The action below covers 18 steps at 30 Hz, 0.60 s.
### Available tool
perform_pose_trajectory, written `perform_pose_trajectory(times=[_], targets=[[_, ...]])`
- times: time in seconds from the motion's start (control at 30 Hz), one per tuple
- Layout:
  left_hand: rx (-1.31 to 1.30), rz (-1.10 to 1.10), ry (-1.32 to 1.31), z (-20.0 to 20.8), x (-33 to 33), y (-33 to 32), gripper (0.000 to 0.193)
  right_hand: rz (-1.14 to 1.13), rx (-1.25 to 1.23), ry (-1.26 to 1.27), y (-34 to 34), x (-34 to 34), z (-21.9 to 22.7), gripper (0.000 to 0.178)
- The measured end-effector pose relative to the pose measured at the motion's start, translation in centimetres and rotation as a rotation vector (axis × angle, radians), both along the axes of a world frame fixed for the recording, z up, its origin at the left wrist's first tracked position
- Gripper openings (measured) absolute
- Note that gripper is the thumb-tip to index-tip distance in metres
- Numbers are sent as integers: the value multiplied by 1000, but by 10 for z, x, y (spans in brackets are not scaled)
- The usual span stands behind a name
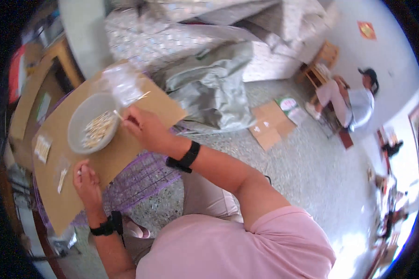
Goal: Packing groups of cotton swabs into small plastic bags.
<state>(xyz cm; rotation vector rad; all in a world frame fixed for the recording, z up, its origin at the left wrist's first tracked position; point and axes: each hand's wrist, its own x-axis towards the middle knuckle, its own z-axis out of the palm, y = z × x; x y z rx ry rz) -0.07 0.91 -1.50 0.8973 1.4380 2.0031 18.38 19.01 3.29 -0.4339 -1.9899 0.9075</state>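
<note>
A pale round bowl [73, 135] rests on a brown cardboard sheet [163, 100], with a heap of cotton swabs [97, 131] inside. At the bowl's right rim, my right hand [146, 130] is closed in a pinch on what looks like a thin swab [117, 113]. My left hand [87, 183] lies low over the cardboard, just below the bowl, fingers curled together; a small whitish spot shows at the fingertips, too small to name. Left of that hand, a few loose swabs [62, 180] lie by clear plastic. Farther left sits a small bundle of swabs [42, 149].
Clear plastic bags [123, 86] lie behind the bowl. The cardboard rests on a purple wire frame [142, 183]. Beyond it are a grey-green sack [214, 86] and flattened cardboard [271, 123] on the floor. A person [354, 100] sits at the far right near a wooden chair [328, 56].
</note>
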Motion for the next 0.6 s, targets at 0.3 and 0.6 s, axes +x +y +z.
perform_pose_trajectory(times=[0.3, 0.6], targets=[[44, 44, 67, -6, -7, -3, 16, -33, -20, 77, -4, 0, -48, 13], [-9, 162, 149, -4, -8, 2, 16, -64, 47, 55, -6, -6, -48, 11]])
